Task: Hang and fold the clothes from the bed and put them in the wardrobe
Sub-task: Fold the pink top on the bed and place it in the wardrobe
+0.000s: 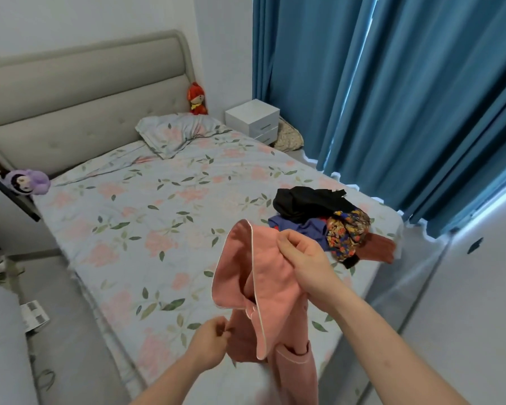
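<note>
A bed (158,217) with a floral sheet is filling the room, its grey headboard (79,92) standing against the white wall. A pillow (178,134) is lying at the head end, and a pile of clothes (327,220) is sitting near the bed's right edge by the blue curtains (392,97). Above the foot edge, the right hand (304,264) is gripping a pink garment (263,293) at its top, while the left hand (211,340) is pinching its lower edge. A white nightstand (254,121) is standing beside the head corner.

Both hands hold a pink white-piped pyjama top (270,290) above the floral-sheeted bed (146,229): right grip (303,263) high, left grip (209,342) pinching below.
</note>
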Available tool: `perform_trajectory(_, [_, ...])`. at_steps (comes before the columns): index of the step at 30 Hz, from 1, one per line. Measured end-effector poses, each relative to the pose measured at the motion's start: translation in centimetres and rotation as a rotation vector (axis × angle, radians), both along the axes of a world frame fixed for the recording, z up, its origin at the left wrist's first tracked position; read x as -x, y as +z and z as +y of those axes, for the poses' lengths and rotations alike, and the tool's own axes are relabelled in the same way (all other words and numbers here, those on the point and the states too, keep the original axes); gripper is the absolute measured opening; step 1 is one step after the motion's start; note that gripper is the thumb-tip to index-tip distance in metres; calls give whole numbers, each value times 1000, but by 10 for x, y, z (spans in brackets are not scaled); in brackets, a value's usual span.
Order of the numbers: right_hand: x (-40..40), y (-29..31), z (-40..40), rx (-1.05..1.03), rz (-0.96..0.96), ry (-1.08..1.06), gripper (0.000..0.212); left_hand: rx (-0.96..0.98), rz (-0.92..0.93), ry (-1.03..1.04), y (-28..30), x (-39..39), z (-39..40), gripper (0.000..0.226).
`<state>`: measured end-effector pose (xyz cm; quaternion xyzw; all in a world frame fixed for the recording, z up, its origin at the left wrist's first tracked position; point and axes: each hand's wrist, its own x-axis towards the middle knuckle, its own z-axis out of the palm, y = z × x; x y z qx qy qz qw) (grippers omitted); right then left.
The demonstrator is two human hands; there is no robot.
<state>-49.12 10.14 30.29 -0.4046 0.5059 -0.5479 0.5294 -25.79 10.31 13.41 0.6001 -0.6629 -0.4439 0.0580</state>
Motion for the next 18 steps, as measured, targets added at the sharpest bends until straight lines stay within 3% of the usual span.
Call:
perform_trajectory(3, [4,10,11,40,48,-104,36,101,-64,83,0,-17,-21,16])
perform_trajectory(9, [-4,4,50,118,345,-400,24,336,153,186,35,-91,-65,25])
perform_trajectory(15, [-66,4,97,143,529,-725,18,411,262,-77,84,-171,-107,28])
perform_trajectory(18, [-113,19,114,188,533,-872,20,426,284,-238,109,-208,-114,25])
